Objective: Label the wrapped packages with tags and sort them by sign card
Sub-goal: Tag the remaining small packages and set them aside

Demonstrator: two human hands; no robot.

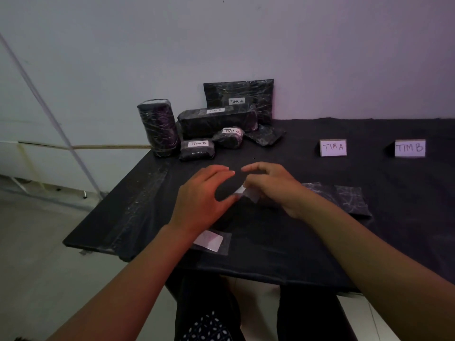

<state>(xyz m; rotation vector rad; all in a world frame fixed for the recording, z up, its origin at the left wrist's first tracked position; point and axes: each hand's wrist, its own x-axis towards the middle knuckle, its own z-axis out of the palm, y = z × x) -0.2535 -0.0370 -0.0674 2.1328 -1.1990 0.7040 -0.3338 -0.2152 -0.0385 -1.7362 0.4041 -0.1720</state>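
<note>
Tag sheet (pixel 209 241) nearest, under left wrist. Both hands, left (pixel 203 195) and right (pixel 273 188), pinch one tag (pixel 247 193), likely peeling it for the flat package (pixel 344 198) beside them.

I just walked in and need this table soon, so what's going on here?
A person is labelling black wrapped packages. Both hands, left hand and right hand, pinch a small white tag above the table, beside a flat package with no visible tag. More packages, several tagged, are piled at the back left. Sign cards TIM A and TIM B stand at the right with nothing in front.
</note>
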